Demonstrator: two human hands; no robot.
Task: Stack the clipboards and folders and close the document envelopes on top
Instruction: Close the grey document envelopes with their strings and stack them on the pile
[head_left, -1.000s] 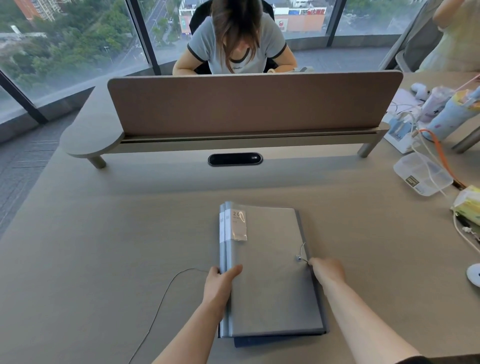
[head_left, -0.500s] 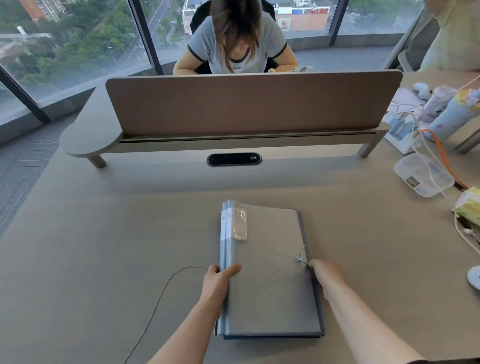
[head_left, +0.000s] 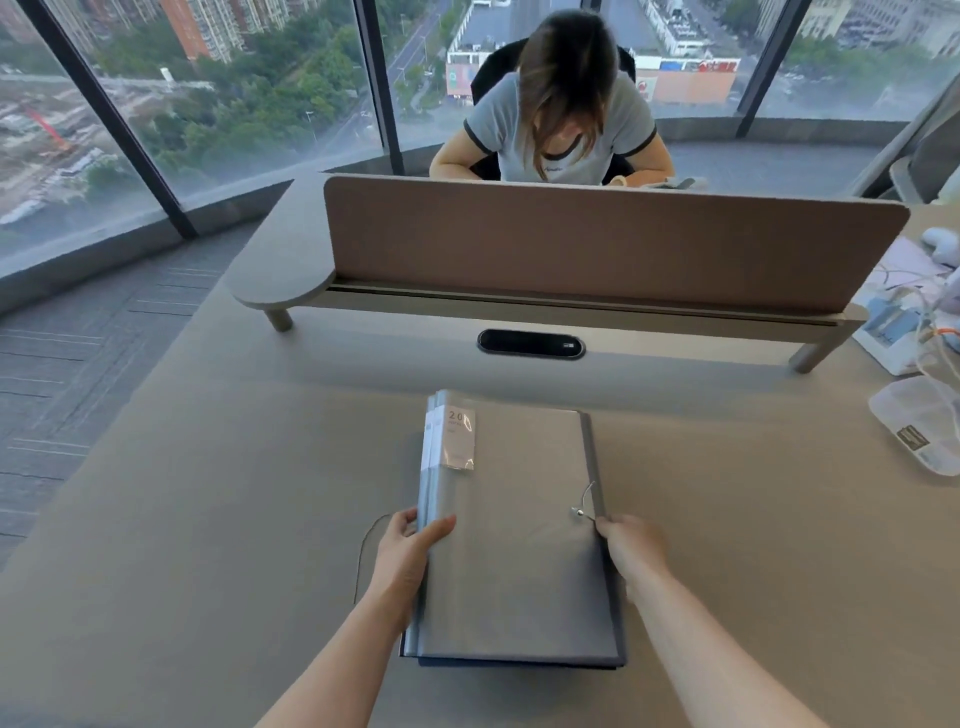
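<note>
A stack of grey folders and document envelopes (head_left: 514, 551) lies on the desk (head_left: 218, 519) in front of me, long side pointing away. The top grey envelope carries a white label (head_left: 460, 436) at its far left corner and a string-and-button clasp (head_left: 581, 509) near its right edge. My left hand (head_left: 405, 556) grips the stack's left edge, thumb on top. My right hand (head_left: 631, 551) holds the right edge just below the clasp. A dark blue folder edge (head_left: 519, 664) shows under the stack's near end.
A brown divider screen (head_left: 597, 249) crosses the desk ahead, with a person seated behind it. A black cable port (head_left: 531, 344) sits below it. A clear plastic box (head_left: 919, 431), cables and papers crowd the right side. A thin cord (head_left: 366, 551) lies left of the stack.
The view has shifted to the right and nearer. Both hands stay on the stack's edges, and the stack's layers are squared up more evenly at the near end.
</note>
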